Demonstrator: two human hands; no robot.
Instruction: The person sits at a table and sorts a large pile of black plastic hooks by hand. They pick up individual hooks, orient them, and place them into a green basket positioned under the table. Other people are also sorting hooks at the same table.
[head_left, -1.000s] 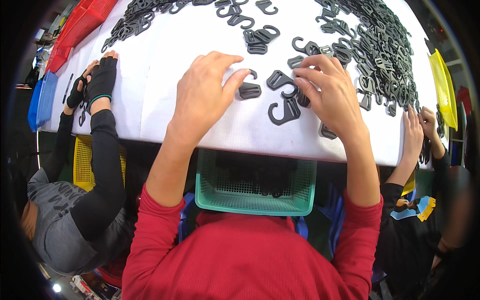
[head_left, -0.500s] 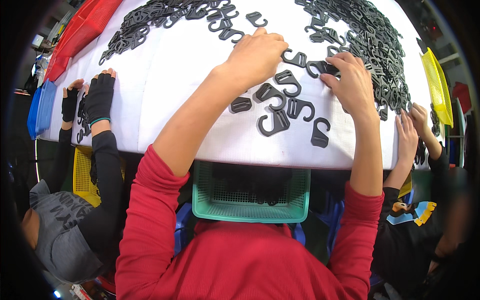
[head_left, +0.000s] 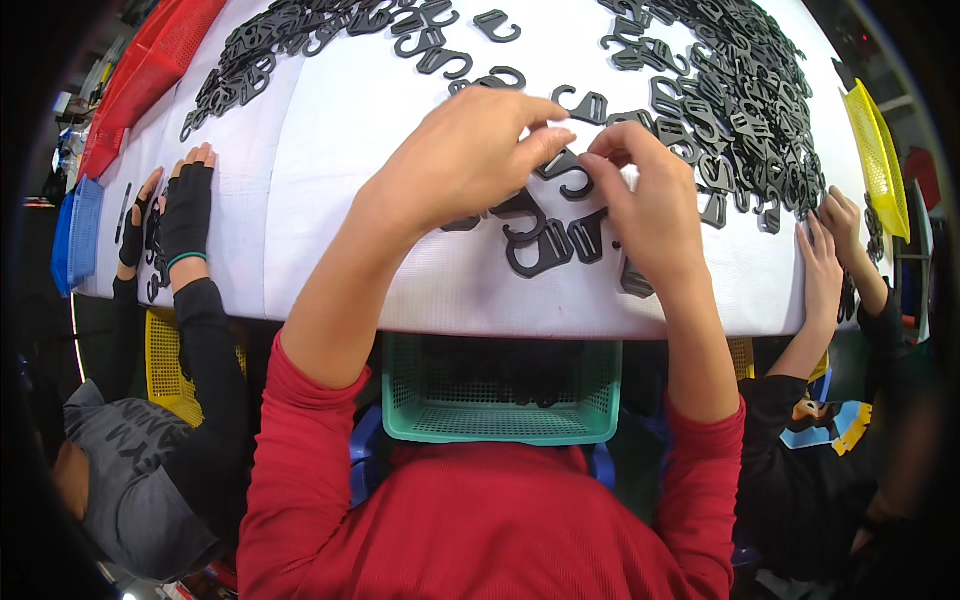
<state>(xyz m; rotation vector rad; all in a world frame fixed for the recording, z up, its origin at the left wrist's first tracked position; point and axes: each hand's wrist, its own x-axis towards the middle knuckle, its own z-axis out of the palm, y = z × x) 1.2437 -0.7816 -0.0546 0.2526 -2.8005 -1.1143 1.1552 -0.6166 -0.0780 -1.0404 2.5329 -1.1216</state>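
Note:
Black plastic hook buckles, each with a slotted end and an open curl, lie loosely on the white-covered table (head_left: pixel 330 225). My left hand (head_left: pixel 465 150) hovers over them, thumb and index fingertips slightly apart, with nothing visible between them. Facing it, my right hand (head_left: pixel 645 190) has its thumb and index finger drawn together; anything they pinch is hidden. Between the hands lies one hook buckle (head_left: pixel 578 185), partly covered by fingers. Nearer me are another hook buckle (head_left: pixel 540 250) and one (head_left: pixel 635 280) partly behind my right wrist.
A large pile of hook buckles (head_left: pixel 750 110) spreads at right, another (head_left: pixel 270 45) at far left. A green basket (head_left: pixel 500 430) sits below the table edge. Co-workers' hands rest at both sides, a gloved hand (head_left: pixel 188 215) at left. Red (head_left: pixel 150 80) and yellow baskets (head_left: pixel 880 160) flank the table.
My left hand has come back toward me from the farther buckles. My right hand has moved left and nearer, away from the buckle it touched. The two hands are now closer together.

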